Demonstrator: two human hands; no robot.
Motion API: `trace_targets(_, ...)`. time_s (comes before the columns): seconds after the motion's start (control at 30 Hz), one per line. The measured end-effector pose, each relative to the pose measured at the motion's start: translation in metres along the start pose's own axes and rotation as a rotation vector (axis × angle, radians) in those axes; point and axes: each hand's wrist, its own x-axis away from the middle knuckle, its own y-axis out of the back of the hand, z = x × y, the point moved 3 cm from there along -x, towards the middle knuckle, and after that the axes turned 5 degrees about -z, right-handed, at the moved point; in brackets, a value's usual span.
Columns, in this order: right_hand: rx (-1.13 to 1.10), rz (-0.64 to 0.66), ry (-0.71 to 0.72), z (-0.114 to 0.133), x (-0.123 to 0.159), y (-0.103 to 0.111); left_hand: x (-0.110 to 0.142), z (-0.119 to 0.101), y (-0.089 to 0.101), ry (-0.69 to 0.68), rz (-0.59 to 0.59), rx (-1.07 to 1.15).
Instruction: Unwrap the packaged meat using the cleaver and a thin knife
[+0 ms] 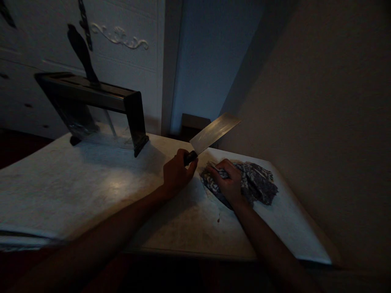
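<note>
In my left hand (179, 171) I grip the dark handle of a cleaver (215, 131). Its broad metal blade points up and to the right, above the table's far edge. My right hand (228, 181) is closed on a dark, pale-patterned cloth (259, 183), bunched on the tabletop just right of the cleaver's handle. Part of the cloth spreads out to the right of that hand. The blade and the cloth are apart.
A knife block (91, 91) with a black frame and clear lower part stands at the table's left back, a black-handled knife (81, 51) in it. The pale table (128, 195) meets a wall (320, 122) at right. Behind is a white cabinet (128, 65).
</note>
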Motion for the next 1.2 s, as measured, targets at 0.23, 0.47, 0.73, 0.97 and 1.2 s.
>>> trace_targets(0.23, 0.101, -0.205, -0.046, -0.005, 0.003, 0.006, 0.003, -0.003, -0.004, -0.078, 0.003, 0.052)
trace_targets(0.47, 0.051, -0.136, 0.135, 0.007, -0.001, 0.012, 0.007, -0.005, -0.01, -0.214, -0.013, -0.032)
trace_targets(0.73, 0.083, -0.071, 0.031, -0.001, 0.004, 0.004, 0.013, -0.011, -0.009, -0.378, -0.007, -0.077)
trace_targets(0.97, 0.035, -0.038, 0.079, 0.0, 0.004, 0.001, 0.011, -0.012, -0.007, -0.409, 0.015, -0.129)
trace_targets(1.2, 0.014, 0.06, 0.063, 0.002, 0.001, -0.004, 0.01, -0.007, -0.011, -0.459, 0.0, -0.183)
